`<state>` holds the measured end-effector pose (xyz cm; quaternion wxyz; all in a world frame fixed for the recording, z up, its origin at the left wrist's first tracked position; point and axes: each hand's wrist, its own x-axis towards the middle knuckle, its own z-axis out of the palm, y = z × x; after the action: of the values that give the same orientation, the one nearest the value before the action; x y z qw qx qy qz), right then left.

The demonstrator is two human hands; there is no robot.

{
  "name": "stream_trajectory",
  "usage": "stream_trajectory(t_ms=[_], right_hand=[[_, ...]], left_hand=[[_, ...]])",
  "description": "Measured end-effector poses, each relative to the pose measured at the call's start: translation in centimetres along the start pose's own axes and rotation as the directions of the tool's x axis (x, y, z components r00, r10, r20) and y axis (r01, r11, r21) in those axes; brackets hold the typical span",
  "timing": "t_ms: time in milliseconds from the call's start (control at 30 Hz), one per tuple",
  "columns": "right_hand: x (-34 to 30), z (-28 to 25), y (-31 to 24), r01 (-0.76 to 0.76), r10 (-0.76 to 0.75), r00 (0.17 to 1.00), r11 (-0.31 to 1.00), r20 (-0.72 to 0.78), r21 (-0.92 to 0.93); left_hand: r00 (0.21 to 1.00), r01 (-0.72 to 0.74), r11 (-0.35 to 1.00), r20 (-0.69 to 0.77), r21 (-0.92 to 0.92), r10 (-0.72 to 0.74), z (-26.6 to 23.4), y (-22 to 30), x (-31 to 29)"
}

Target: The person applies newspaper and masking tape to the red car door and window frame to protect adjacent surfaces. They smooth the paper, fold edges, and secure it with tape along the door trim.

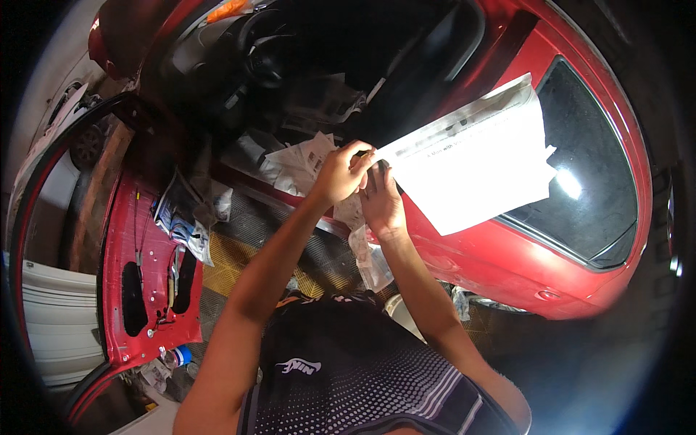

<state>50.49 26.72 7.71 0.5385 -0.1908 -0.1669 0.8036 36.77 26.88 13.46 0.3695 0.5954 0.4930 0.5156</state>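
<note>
A sheet of newspaper (471,159), brightly lit, is spread over the red car's side beside the rear side window (587,174). My left hand (342,172) is at the sheet's left corner, its curled fingers pinched together there. Just below and right of it, my right hand (383,206) has its fingers stretched upward, the thumb near the sheet's lower left edge. Part of the right fingers is hidden behind the left hand. Crumpled newspaper (297,163) lies along the door sill, left of both hands.
The car's open door (138,290), with its inner panel stripped, stands to the left, with more paper (181,217) hanging on it. The dark car interior with a steering wheel (264,58) lies ahead. Grey and yellow floor tiles (232,264) show below. A blue-capped container (179,355) stands at lower left.
</note>
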Motion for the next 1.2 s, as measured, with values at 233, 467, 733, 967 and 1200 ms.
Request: stream_trajectory(t_ms=[233, 467, 733, 967, 1200], right_hand=[[0.2, 2.0, 0.7, 0.058, -0.059, 0.968, 0.998, 0.245, 0.014], [-0.6, 2.2, -0.3, 0.169, -0.148, 0.967, 0.982, 0.206, -0.086], [-0.7, 2.8, -0.4, 0.155, -0.157, 0.988, 0.975, -0.001, -0.157], [-3.9, 4.1, -1.9, 0.154, -0.177, 0.981, 0.960, -0.077, -0.234], [-5.5, 4.9, -2.0, 0.298, -0.358, 0.931, 0.856, -0.068, -0.423]], left_hand=[[0.999, -0.027, 0.999, -0.034, 0.028, 0.028, 0.1, 0.0, -0.8], [0.998, -0.024, 1.000, -0.063, 0.014, 0.024, 1.0, 0.6, -1.4], [0.945, -0.193, 0.973, -0.242, 0.128, 0.219, 2.4, 0.0, -3.3], [0.933, -0.218, 0.972, -0.273, 0.085, 0.233, 4.0, 1.4, -4.8], [0.930, 0.294, 0.562, 0.096, -0.773, -0.354, 3.9, 2.5, -5.3]])
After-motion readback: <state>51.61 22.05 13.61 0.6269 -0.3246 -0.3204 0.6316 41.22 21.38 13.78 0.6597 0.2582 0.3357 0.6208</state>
